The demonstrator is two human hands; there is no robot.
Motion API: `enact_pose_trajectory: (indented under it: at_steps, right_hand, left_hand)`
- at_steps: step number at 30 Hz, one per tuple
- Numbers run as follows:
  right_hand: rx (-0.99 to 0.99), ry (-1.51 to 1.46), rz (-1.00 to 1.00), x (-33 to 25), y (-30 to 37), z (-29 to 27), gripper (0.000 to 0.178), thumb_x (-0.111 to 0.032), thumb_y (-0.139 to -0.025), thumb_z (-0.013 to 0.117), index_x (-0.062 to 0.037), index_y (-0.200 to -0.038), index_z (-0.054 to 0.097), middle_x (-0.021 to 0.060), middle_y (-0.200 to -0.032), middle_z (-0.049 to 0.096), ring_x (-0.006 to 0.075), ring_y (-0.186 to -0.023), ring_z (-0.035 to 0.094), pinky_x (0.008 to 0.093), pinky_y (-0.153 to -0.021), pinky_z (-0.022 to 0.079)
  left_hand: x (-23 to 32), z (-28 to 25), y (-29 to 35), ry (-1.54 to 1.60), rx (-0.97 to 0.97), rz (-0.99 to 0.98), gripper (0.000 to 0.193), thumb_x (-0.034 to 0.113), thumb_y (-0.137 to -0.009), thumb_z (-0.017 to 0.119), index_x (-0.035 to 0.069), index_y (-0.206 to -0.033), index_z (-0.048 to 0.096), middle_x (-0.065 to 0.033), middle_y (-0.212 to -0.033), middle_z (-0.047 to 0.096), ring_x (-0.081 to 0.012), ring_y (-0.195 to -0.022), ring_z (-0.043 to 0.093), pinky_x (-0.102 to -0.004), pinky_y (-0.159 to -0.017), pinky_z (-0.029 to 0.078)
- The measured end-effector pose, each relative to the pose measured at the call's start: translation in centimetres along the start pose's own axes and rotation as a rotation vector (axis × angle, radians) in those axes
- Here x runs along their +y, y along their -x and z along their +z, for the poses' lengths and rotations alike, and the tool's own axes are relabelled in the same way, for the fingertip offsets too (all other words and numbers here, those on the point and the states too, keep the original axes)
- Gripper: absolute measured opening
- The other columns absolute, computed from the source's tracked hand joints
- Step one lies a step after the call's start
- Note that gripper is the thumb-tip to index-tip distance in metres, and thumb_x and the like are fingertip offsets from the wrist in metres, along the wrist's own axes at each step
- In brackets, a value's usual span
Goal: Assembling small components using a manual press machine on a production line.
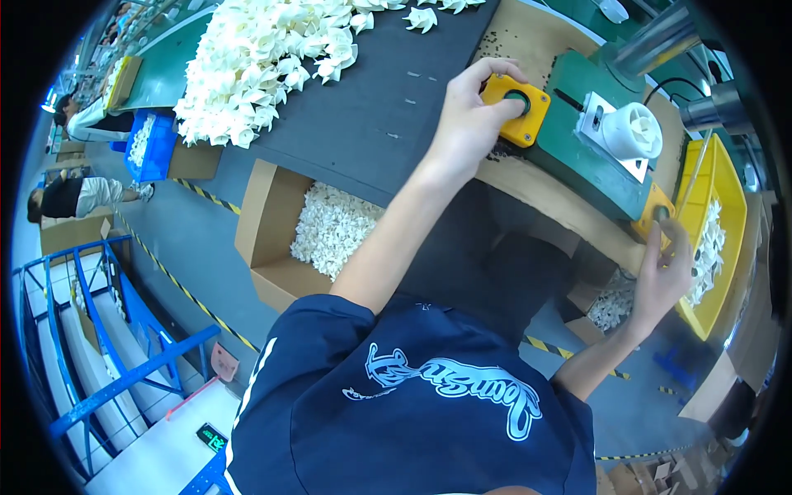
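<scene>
Left hand [470,124] clasps one yellow push-button box [516,107] and right hand [664,276] the other yellow box [656,210], flanking the white fan part [631,132] on the green fixture [590,161].

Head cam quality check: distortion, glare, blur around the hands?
Head view: strong fisheye, the workbench edge and blue rack bow toward a black rim; lighting even and bluish with soft shadows; mild glare on the metal cylinder; left hand on the yellow button box is sharp, right hand at the second button box slightly soft.
</scene>
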State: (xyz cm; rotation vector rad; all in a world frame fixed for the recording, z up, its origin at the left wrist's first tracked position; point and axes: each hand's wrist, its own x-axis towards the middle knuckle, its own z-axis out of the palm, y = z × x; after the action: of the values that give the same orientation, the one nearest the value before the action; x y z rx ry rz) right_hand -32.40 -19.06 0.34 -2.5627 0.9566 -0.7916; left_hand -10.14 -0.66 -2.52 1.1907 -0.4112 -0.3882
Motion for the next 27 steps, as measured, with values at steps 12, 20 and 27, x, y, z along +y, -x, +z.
enact_pose_trajectory:
  at_steps: [12, 20, 27]
  right_hand:
    - [0.204, -0.356, 0.019, 1.2, 4.6, 3.3, 0.028, -0.016, -0.096, 0.061, 0.0008, -0.118, 0.063, 0.0071, -0.105, 0.070, 0.0121, -0.075, 0.058, 0.0240, -0.066, 0.048]
    - [0.247, -0.616, 0.054, -2.5, 1.8, 3.9, 0.028, -0.012, -0.097, 0.059, 0.0053, -0.119, 0.059, 0.0067, -0.115, 0.066, 0.0133, -0.081, 0.057, 0.0250, -0.073, 0.048]
    - [-0.008, -1.079, -0.402, -6.4, -8.8, 4.3, 0.049, -0.012, -0.080, 0.075, 0.0032, -0.122, 0.056, 0.0133, -0.119, 0.060, 0.0237, -0.110, 0.058, 0.0355, -0.094, 0.046]
  left_hand:
    - [2.4, -6.1, 0.5, -1.034, 0.165, 0.548, 0.022, 0.003, -0.072, 0.072, 0.004, -0.093, 0.064, -0.0130, -0.107, 0.062, -0.0297, -0.099, 0.060, -0.0376, -0.087, 0.049]
    - [4.6, -19.3, -0.3, -1.579, -0.062, 0.684, 0.024, 0.005, -0.077, 0.071, 0.003, -0.101, 0.069, -0.0114, -0.106, 0.063, -0.0289, -0.101, 0.058, -0.0355, -0.086, 0.049]
    - [4.5, -3.5, -0.8, -0.848, -0.081, 0.640, 0.027, 0.007, -0.080, 0.073, 0.005, -0.107, 0.071, -0.0114, -0.107, 0.067, -0.0260, -0.094, 0.065, -0.0333, -0.077, 0.054]
